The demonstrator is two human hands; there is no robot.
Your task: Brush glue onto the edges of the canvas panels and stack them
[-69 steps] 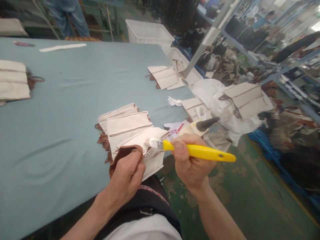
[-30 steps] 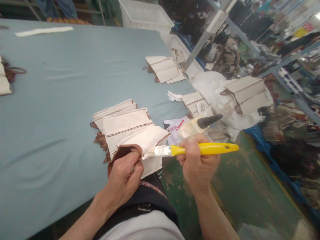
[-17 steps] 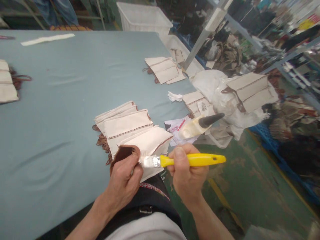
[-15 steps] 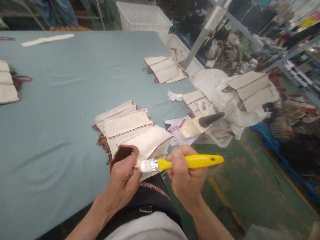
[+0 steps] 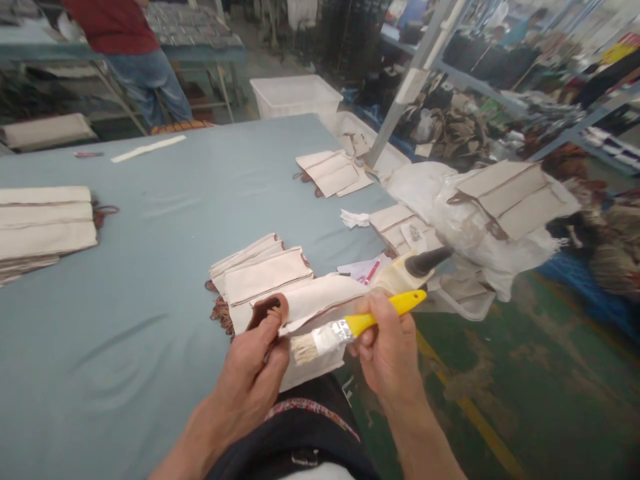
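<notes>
My right hand (image 5: 387, 340) grips a paintbrush (image 5: 357, 323) with a yellow handle and pale bristles pointing left. Between the fingers and thumb of my left hand (image 5: 257, 367) is the edge of a cream fabric bag (image 5: 325, 300) with a brown lining showing at its curled opening. The bristles are close to my left fingertips, over the bag; whether they touch the cloth I cannot tell. Behind it lies a fanned stack of similar cream bags (image 5: 267, 277) with brown cords at the left side. A pale bottle with a dark nozzle (image 5: 425, 262) is beyond my right hand.
More cream bags (image 5: 45, 223) are stacked at the left of the blue-green table (image 5: 150, 280). Others lie at its right edge, near a plastic sack (image 5: 440, 200). A metal post (image 5: 403, 100) rises there. A white bin (image 5: 295, 97) and a person in red (image 5: 120, 27) are beyond.
The view has tilted up, showing more of the room. The brush has moved down from the bag's opening edge, its bristles now angled lower. Both hands keep their holds.
</notes>
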